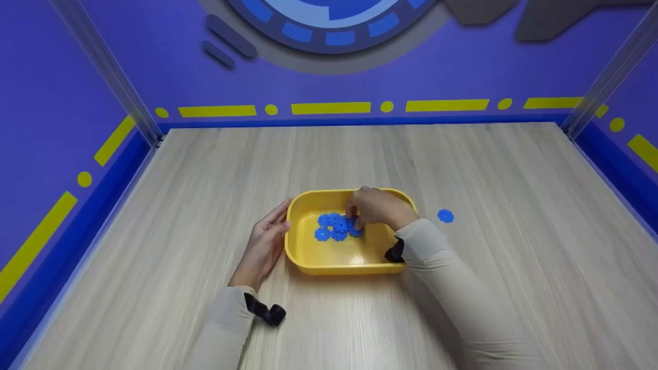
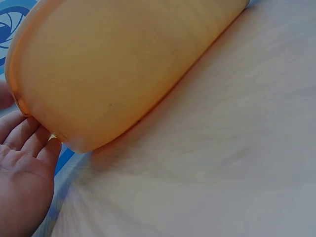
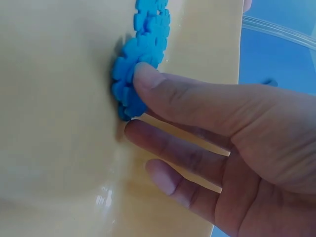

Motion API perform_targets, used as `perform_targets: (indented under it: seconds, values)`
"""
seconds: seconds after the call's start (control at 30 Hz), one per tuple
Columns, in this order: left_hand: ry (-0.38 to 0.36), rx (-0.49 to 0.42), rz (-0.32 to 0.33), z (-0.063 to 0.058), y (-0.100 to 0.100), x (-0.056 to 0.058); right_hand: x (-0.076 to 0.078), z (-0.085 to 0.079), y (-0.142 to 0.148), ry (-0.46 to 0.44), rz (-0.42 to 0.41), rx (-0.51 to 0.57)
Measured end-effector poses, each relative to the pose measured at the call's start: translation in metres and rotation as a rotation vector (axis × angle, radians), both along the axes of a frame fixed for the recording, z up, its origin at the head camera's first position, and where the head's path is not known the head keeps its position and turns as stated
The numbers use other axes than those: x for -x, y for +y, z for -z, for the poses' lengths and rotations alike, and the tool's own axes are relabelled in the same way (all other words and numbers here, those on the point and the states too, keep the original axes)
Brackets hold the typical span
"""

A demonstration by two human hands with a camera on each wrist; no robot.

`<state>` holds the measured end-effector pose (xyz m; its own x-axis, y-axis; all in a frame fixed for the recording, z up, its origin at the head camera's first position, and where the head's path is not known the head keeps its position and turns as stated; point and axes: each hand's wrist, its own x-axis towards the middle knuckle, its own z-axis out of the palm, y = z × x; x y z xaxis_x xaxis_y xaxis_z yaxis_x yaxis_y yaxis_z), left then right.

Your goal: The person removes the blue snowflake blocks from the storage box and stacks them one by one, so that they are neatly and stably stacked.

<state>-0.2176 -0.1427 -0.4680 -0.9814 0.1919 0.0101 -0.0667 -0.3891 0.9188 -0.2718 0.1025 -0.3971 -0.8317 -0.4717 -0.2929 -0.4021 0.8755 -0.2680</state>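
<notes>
A yellow plastic bin (image 1: 354,269) sits on the table with a small pile of blue flower-shaped discs (image 1: 329,226), slotted round their edges, on its floor. At its left end my left hand (image 1: 264,244) rests on the outer wall, fingers nearly straight and thumb beside the rim. In the left wrist view, the palm (image 2: 24,177) faces the camera and the fingers meet the bin's side. My right hand (image 1: 380,206) reaches inside over the pile. Its thumb and a partly hidden finger pinch a blue disc (image 3: 129,66) at the pile's edge, while two other fingers (image 3: 180,153) stay spread below.
One loose blue disc (image 1: 445,216) lies on the wooden table (image 1: 247,169) to the right of the bin. Blue-purple panels (image 1: 329,87) with yellow marks wall in the back and both sides. Each sleeve carries a black wrist camera (image 1: 270,313).
</notes>
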Motion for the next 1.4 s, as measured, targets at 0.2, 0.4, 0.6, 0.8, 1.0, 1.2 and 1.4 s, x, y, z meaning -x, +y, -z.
perform_targets:
  seconds: [0.2,0.4,0.6,0.8,1.0,1.2,1.4]
  values:
    - [-0.012,-0.006,-0.010,0.001,0.000,0.001,0.000,0.000,0.000,0.028,-0.021,0.009]
    - [0.011,0.009,-0.002,0.002,0.000,0.001,0.002,-0.002,0.004,0.049,-0.044,0.038]
    - [0.001,0.004,-0.007,0.002,0.000,0.002,0.004,-0.006,0.010,0.063,-0.065,0.079]
    - [-0.009,0.004,-0.010,0.002,0.000,0.002,0.004,-0.013,0.015,0.037,-0.063,0.139]
    - [-0.022,0.003,-0.017,0.002,0.000,0.001,0.002,-0.024,0.019,0.041,-0.054,0.187]
    - [-0.019,0.013,-0.014,0.003,0.000,0.001,0.001,-0.034,0.030,0.073,-0.059,0.245]
    - [-0.020,0.000,-0.016,0.003,0.000,0.001,-0.001,-0.043,0.042,0.071,-0.035,0.271]
